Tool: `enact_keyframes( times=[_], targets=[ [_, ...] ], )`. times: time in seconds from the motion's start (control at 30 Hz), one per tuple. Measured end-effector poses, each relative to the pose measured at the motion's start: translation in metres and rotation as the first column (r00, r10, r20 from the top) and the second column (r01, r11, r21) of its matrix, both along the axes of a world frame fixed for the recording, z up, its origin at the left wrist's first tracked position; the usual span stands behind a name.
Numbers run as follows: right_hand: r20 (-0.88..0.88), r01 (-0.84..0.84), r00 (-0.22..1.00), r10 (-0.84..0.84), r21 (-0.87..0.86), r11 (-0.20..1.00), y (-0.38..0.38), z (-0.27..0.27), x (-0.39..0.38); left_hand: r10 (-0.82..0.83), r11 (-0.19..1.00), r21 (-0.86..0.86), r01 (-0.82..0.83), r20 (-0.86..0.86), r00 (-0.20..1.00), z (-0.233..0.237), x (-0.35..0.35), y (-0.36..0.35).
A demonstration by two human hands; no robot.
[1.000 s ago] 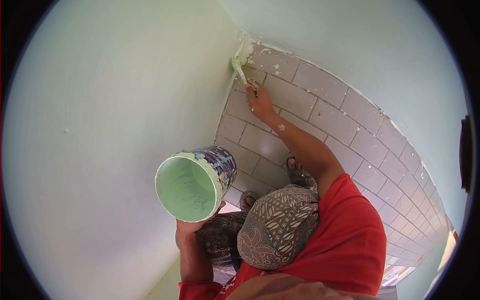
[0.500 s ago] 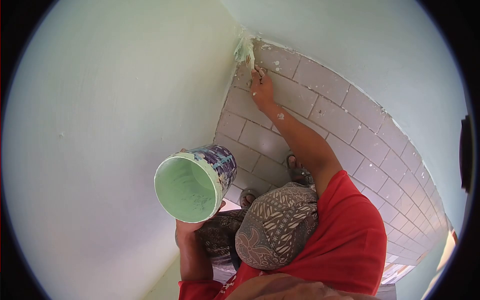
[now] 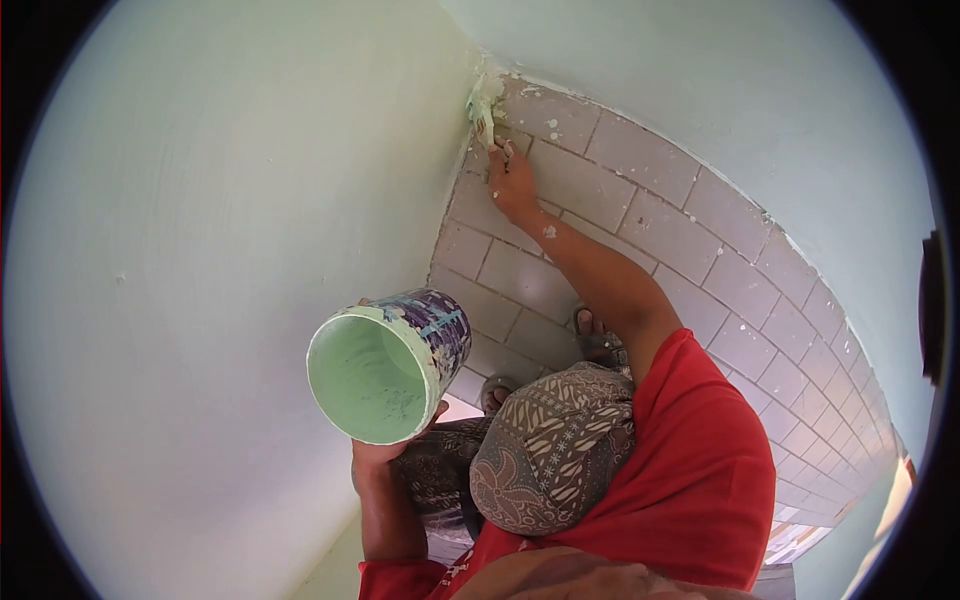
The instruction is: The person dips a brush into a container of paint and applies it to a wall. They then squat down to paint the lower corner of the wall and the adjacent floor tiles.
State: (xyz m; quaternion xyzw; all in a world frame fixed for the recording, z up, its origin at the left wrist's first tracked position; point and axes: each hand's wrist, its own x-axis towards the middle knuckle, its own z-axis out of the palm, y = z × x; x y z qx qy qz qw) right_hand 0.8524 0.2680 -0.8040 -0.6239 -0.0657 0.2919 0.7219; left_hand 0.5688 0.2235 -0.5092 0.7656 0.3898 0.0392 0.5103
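My right hand (image 3: 512, 182) is closed around the handle end of a paintbrush (image 3: 486, 128). The brush is coated in pale green paint, and its bristles touch the corner where the wall meets the tiled floor. Dried paint spots mark my hand and wrist. A paint bucket (image 3: 367, 375) is tilted with its mouth toward me, pale green inside with a dark printed, paint-smeared outside. My left hand (image 3: 378, 452) grips it from below, with some fingers hidden behind it.
A pale green wall (image 3: 220, 200) rises on the left and a second wall (image 3: 720, 90) at upper right. Paint-spotted tiles (image 3: 585, 180) cover the floor between them. My patterned knee (image 3: 553, 450) and sandalled feet (image 3: 590, 325) are below.
My right hand and the brush have shifted slightly left, closer to the left wall's foot. The bucket and my left hand have barely moved.
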Motion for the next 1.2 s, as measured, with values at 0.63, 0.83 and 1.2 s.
enact_keyframes(
  times=[0.63, 0.83, 1.2],
  targets=[
    [0.089, 0.004, 0.996, 0.005, -0.09, 0.996, 0.009, 0.007, -0.036, 0.004, 0.994, 0.107, -0.003, -0.01, 1.0, 0.004, 0.005, 0.0],
    [0.022, 0.066, 0.998, -0.065, -0.047, 0.997, -0.022, 0.014, -0.031, -0.001, 0.999, 0.046, 0.001, -0.005, 1.0, 0.004, 0.006, 0.0],
    [0.094, -0.07, 0.992, 0.08, -0.107, 0.992, -0.013, 0.006, -0.059, 0.057, 0.998, -0.021, -0.057, -0.002, 0.998, 0.002, 0.004, 0.001]
  ],
)
